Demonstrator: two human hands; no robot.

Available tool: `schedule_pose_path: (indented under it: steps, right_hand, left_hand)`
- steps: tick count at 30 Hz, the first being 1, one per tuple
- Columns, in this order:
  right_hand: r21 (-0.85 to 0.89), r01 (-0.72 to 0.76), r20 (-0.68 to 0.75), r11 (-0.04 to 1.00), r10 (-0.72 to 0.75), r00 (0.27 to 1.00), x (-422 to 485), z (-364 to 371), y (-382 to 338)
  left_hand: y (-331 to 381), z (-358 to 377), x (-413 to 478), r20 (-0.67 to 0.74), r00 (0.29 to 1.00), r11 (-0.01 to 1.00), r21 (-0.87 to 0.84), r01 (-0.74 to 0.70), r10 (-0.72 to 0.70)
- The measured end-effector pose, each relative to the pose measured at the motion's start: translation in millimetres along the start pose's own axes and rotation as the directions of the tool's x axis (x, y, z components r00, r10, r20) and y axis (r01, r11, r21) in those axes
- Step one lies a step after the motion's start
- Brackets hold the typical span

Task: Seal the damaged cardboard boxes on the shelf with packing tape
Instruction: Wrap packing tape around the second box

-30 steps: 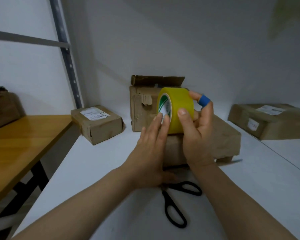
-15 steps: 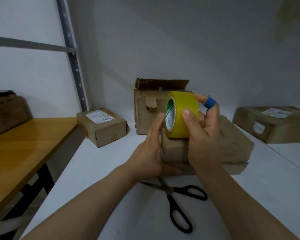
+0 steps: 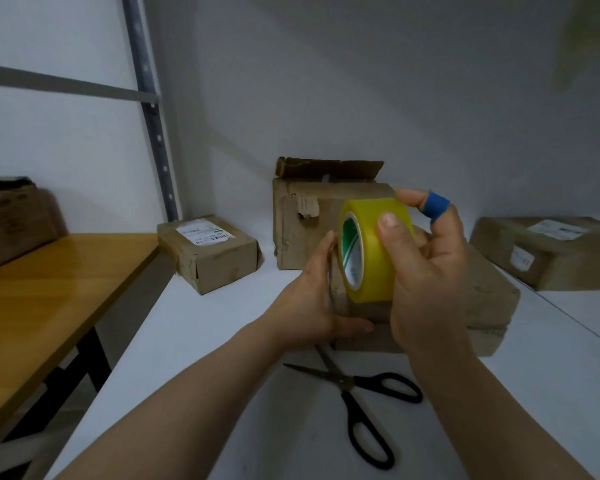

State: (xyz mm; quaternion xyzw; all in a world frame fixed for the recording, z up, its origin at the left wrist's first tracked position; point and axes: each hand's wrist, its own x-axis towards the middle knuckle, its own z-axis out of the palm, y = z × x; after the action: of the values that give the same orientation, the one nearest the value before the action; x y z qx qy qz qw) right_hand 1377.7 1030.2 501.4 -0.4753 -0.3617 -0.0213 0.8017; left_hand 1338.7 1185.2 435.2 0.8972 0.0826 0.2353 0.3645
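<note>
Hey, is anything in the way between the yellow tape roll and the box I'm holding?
Nothing visible. The right hand holds the tape roll right by the nearest box, whose near corner the left hand grips. The scissors lie on the shelf in front, outside the path.

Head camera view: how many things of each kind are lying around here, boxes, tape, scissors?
Cardboard boxes: 5
Yellow tape rolls: 1
Black scissors: 1
Total: 7
</note>
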Motion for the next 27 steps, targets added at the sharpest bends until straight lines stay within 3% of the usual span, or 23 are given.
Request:
schedule_pose_path:
  steps: [4, 9, 13, 21, 27]
  right_hand:
    - [-0.017, -0.049, -0.001, 0.999, 0.049, 0.999, -7, -3, -5]
    - [-0.115, -0.295, 0.033, 0.948, 0.301, 0.953, -12, -11, -16]
    - [-0.232, -0.391, 0.103, 0.891, 0.422, 0.901, -24, -21, -28]
    - [-0.385, -0.358, 0.206, 0.85, 0.458, 0.865, -57, -43, -25]
    - [-0.595, -0.326, 0.283, 0.735, 0.571, 0.771, -37, -49, -19]
  left_hand:
    - [1, -3, -1, 0.036, 0.999, 1.0, 0.002, 0.022, -0.022]
    - [5, -3, -1, 0.026, 0.999, 0.998, 0.052, 0.03, -0.032]
    - [7, -4, -3, 0.026, 0.996, 0.992, 0.094, 0.083, -0.086]
    - [13, -7, -3, -0.04, 0.999, 0.985, 0.174, -0.002, 0.009]
    - [20, -8, 0, -0.013, 1.0, 0.986, 0.165, -0.01, 0.013]
